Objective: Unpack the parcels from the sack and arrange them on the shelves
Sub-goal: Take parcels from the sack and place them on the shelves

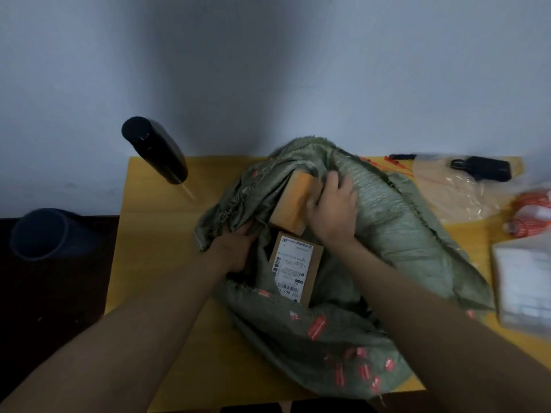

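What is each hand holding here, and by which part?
Right hand grips the tape-wrapped box by its right edge. Left hand grips the green sack by its left mouth edge.

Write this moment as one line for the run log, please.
stage: unpacking | left hand: grips sack edge | right hand: grips tan parcel | labelled box: in sack, untouched
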